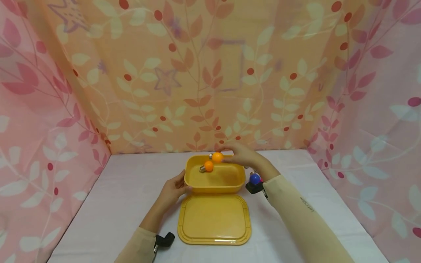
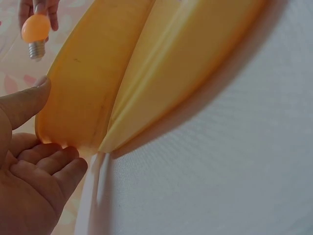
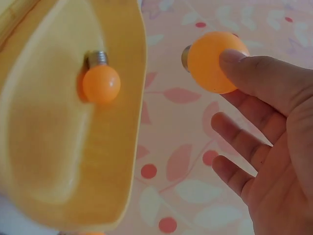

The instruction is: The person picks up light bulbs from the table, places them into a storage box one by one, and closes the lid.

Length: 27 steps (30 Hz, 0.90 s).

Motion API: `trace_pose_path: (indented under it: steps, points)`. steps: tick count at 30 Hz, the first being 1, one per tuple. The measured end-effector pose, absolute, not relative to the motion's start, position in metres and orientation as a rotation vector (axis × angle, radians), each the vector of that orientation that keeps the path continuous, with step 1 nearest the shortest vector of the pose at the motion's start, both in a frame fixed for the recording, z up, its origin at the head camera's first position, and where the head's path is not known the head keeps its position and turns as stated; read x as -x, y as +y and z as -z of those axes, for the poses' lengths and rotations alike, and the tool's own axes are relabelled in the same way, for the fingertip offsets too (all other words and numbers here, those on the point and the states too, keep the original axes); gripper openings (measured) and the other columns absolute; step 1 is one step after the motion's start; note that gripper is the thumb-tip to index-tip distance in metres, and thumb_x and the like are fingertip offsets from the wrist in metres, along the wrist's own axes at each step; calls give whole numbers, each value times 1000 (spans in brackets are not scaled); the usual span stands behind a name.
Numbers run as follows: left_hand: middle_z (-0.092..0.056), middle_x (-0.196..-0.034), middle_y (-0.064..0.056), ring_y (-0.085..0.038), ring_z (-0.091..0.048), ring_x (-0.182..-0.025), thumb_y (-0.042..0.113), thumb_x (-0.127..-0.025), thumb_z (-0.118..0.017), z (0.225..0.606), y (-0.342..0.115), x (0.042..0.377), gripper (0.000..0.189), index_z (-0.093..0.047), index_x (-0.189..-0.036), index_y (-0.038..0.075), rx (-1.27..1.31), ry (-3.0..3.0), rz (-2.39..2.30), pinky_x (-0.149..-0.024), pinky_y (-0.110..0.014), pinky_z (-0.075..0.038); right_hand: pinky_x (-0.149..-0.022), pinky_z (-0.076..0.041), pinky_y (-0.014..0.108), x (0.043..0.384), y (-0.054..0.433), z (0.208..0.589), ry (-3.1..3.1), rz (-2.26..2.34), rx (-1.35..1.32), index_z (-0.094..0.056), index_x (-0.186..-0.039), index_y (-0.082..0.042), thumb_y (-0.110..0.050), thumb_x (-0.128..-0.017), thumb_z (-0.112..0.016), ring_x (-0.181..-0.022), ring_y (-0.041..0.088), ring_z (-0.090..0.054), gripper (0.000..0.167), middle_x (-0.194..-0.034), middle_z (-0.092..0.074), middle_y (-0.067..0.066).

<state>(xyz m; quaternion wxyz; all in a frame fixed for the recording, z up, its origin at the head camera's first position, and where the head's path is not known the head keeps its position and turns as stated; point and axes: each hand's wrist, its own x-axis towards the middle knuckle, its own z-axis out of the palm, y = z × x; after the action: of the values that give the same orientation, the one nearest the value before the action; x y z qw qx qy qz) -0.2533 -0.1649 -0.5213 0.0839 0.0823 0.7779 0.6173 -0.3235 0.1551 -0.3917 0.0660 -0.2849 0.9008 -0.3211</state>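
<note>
My right hand (image 1: 245, 155) pinches an orange light bulb (image 3: 212, 61) between thumb and fingers, above the back rim of a yellow plastic box (image 1: 213, 190). The bulb's metal screw base points left in the head view. Inside the box lies a second orange bulb (image 3: 101, 84), on its side with its silver base toward the left in the head view. My left hand (image 1: 172, 188) holds the box at its left end, thumb at the wall (image 2: 80, 88) and fingers curled at its edge. The box stands without its lid.
The yellow lid (image 1: 214, 219) lies flat on the white table in front of the box. A round blue thing (image 1: 254, 178) shows right of the box, beside the right wrist, with something pink partly hidden behind it. Patterned cloth (image 1: 197, 91) encloses the back and sides.
</note>
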Motion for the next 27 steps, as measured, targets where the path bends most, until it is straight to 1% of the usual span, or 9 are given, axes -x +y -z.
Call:
trace_pose_path:
  steps: [1,4,6,10,13,17,20,22,27]
  points:
    - [-32,-165,-9,-22,-40,-148,14,-92,-78,521,-165,253,86,-27,-162,10,-243,2326,-1839,-110,-28,-43,-118,-38,57,326,150,390,2717,955,889,-71,-127,-30,-31,-91,-79,-137,25,-52,36,-137,-65,-6]
    - [-32,-165,-8,-21,-41,-147,13,-92,-78,520,-166,252,86,-28,-162,11,-224,2323,-1841,-109,-28,-44,-119,-37,57,335,137,388,2659,959,987,-71,-127,-26,-26,-93,-78,-138,26,-52,35,-135,-66,-6]
    - [-33,-165,-7,-20,-41,-147,12,-92,-78,519,-167,251,86,-28,-162,11,-215,2320,-1843,-109,-27,-44,-119,-38,57,340,128,389,2604,979,1027,-71,-128,-26,-27,-94,-76,-137,24,-53,34,-132,-67,-10]
    - [-32,-166,-7,-21,-40,-147,11,-93,-77,519,-167,250,85,-27,-162,10,-216,2305,-1847,-109,-26,-44,-116,-41,54,347,115,392,2553,990,985,-71,-128,-29,-34,-94,-76,-133,20,-55,35,-128,-67,-16]
    - [-31,-166,-8,-22,-40,-148,11,-93,-77,519,-167,250,85,-27,-162,9,-225,2305,-1846,-109,-26,-44,-116,-41,52,351,106,396,2555,961,933,-70,-129,-31,-36,-92,-78,-133,18,-55,38,-128,-67,-17]
    - [-32,-165,-8,-22,-41,-147,12,-93,-76,520,-168,251,84,-27,-162,10,-231,2310,-1844,-110,-26,-44,-119,-39,50,358,94,400,2523,931,907,-69,-134,-24,-28,-92,-78,-136,20,-53,43,-132,-67,-13]
    - [-32,-165,-9,-23,-40,-148,12,-94,-76,522,-169,253,84,-27,-162,10,-253,2313,-1845,-110,-27,-44,-120,-37,48,363,87,406,2506,914,903,-68,-133,-20,-21,-93,-77,-137,21,-52,42,-133,-66,-9]
    - [-31,-166,-11,-24,-40,-148,12,-94,-75,522,-169,253,83,-27,-162,9,-269,2311,-1849,-110,-27,-44,-121,-38,47,367,82,411,2515,892,921,-69,-130,-19,-17,-92,-77,-136,22,-52,39,-132,-66,-7]
    - [-32,-165,-12,-25,-40,-148,11,-94,-75,521,-167,255,83,-27,-162,10,-298,2311,-1847,-111,-28,-43,-117,-42,45,375,75,424,2568,803,947,-75,-121,-21,-17,-89,-80,-129,24,-54,33,-129,-67,-5]
